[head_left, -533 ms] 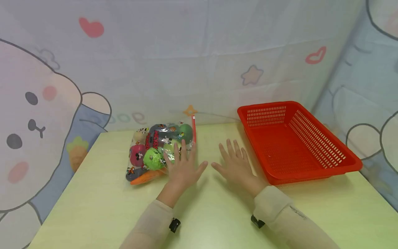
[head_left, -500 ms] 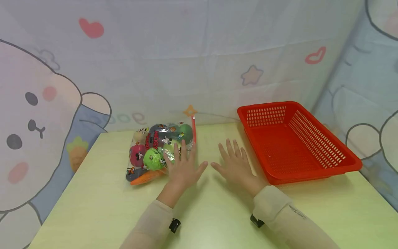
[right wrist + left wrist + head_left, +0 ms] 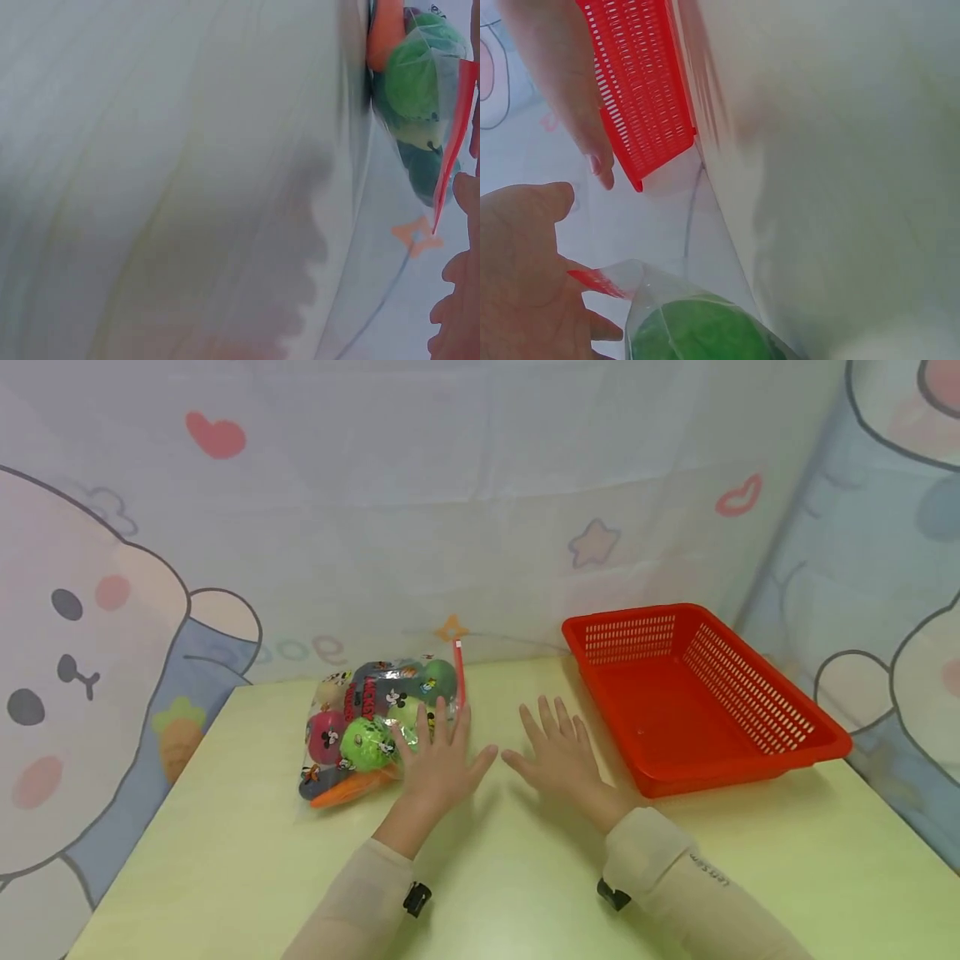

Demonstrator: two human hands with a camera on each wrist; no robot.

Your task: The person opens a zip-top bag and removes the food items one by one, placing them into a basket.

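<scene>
A clear plastic zip bag point(image 3: 375, 693) with a red seal strip and cartoon prints lies on the left of the table. Through it show rounded things in green, pink and dark colours and a long orange one. My left hand point(image 3: 438, 768), fingers spread and palm down, hovers at the bag's near right corner; the wrist views show it above the tabletop, gripping nothing. Nearer the red basket, my right hand point(image 3: 558, 760) is held the same way, fingers spread and holding nothing. The left wrist view shows the bag's green content point(image 3: 705, 330) below the left hand.
A red plastic basket point(image 3: 690, 768) with slotted sides stands at the right of the pale yellow table point(image 3: 510, 893). Behind the table hangs a light cloth point(image 3: 360, 527) printed with a bear, hearts and stars. Black bands show at both wrists.
The head view has shifted slightly, so the basket and backdrop appear a little further left. Both hands keep the same spread pose, and the bag stays in place.
</scene>
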